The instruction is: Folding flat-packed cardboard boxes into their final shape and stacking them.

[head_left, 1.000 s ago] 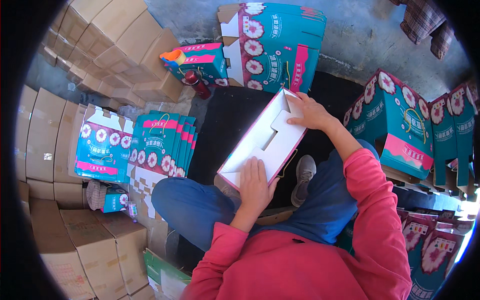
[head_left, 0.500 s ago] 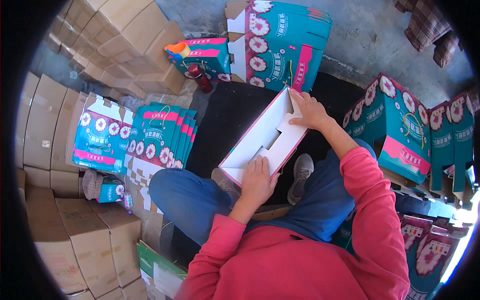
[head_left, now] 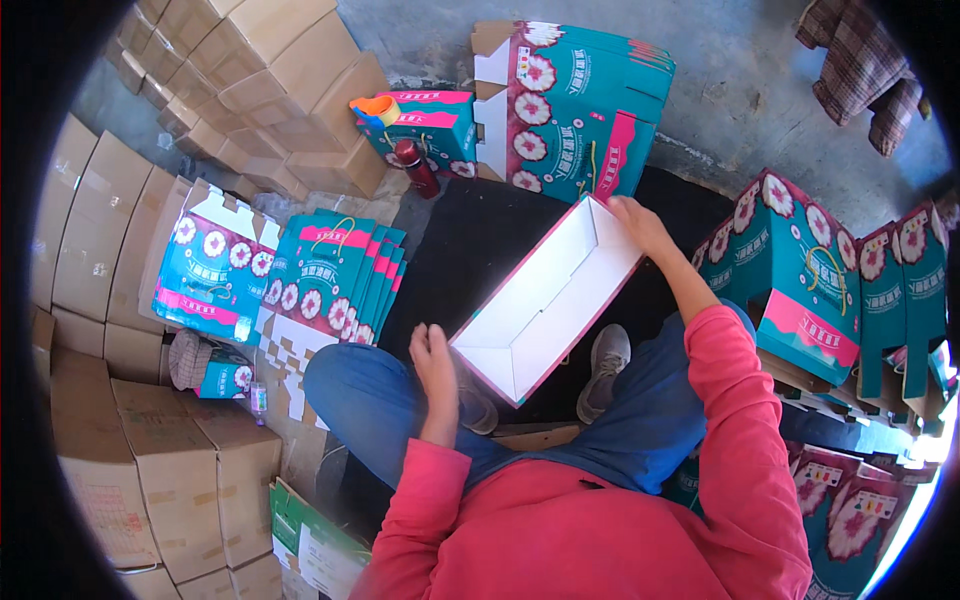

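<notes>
In front of me an open carton (head_left: 545, 310) with a white inside and a dark pink edge lies at a slant. Its bottom panels lie flat, with a seam across the middle. My right hand (head_left: 643, 228) holds the carton's rim at the far right corner; some of its fingers are hidden. To the left of the carton's near end, my left hand (head_left: 434, 372) is raised, fingers stretched out, with nothing in it and apart from the carton.
Flat teal and pink cartons (head_left: 575, 110) lean at the back wall; more (head_left: 330, 270) lie at the left. Set-up teal boxes (head_left: 800, 270) stand at the right. Brown cardboard boxes (head_left: 170, 450) are stacked along the left. A red bottle (head_left: 417, 170) stands near an orange tape roll (head_left: 376, 108).
The loose inner flaps now lie flat as the carton's bottom. My left hand has come out of the carton and moved left. My right hand has drawn back to the rim.
</notes>
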Demonstrator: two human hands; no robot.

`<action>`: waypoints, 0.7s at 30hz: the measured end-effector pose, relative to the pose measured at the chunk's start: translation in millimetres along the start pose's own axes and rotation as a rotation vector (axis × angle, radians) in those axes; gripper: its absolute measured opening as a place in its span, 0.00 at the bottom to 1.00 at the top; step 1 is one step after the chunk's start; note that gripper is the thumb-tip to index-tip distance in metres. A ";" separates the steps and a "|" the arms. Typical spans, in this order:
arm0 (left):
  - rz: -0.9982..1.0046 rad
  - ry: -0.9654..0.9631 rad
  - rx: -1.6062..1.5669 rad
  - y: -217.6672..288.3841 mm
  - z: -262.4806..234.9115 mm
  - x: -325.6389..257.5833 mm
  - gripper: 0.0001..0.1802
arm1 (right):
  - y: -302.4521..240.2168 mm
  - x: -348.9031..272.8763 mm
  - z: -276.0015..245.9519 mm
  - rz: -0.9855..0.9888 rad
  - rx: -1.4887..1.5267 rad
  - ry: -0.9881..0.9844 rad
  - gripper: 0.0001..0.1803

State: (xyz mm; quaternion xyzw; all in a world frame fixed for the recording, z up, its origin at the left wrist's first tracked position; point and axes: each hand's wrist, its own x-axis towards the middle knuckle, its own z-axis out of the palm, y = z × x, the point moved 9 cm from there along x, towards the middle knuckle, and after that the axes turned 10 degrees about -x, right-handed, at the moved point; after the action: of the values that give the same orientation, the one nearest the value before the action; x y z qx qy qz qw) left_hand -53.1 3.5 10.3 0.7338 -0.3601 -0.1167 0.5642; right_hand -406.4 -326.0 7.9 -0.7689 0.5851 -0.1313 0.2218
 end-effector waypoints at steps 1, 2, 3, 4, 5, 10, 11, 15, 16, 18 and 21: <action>-0.515 -0.062 -0.422 -66.4 13.4 -5.6 0.32 | 12.8 7.9 -3.6 0.013 0.121 0.044 0.45; -1.028 -0.115 -0.843 -112.0 38.0 -33.2 0.33 | 15.2 14.8 -3.3 0.007 0.124 0.039 0.45; -1.194 -0.249 -0.897 -132.3 50.2 -51.7 0.34 | 20.9 19.3 14.0 0.064 0.194 -0.152 0.46; -1.110 -0.280 -1.024 -145.1 61.9 -57.2 0.32 | 18.9 19.1 33.5 0.115 0.260 -0.348 0.48; -1.142 -0.298 -0.965 -130.4 73.3 -64.7 0.32 | 26.9 11.7 38.5 0.180 0.266 -0.434 0.46; -1.294 -0.349 -0.956 -132.6 71.6 -76.5 0.27 | 7.4 -10.7 40.7 0.314 0.490 -0.476 0.40; -1.219 -0.347 -0.932 -138.3 64.0 -74.4 0.27 | -7.9 -15.3 32.1 0.316 0.584 -0.470 0.38; -0.850 -0.344 -0.805 -116.1 51.2 -49.2 0.34 | -28.4 -19.2 6.0 0.233 0.926 -0.573 0.38; -0.643 -0.442 -0.800 -86.4 52.4 -34.7 0.40 | -45.5 -20.0 -5.0 0.106 1.047 -0.560 0.40; -0.087 -0.393 -0.651 -27.2 43.7 -12.9 0.39 | -18.7 -7.4 -4.9 0.087 0.892 -0.465 0.49; -0.065 -0.305 -0.704 -8.3 29.8 -0.3 0.37 | -7.0 -7.4 15.0 0.192 0.736 -0.452 0.62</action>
State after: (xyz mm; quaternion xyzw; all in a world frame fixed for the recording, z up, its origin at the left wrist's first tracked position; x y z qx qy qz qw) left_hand -67.2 -17.7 -7.4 0.4807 -0.3543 -0.3587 0.7175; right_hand -395.7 -314.6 -1.3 -0.5903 0.5049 -0.1385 0.6144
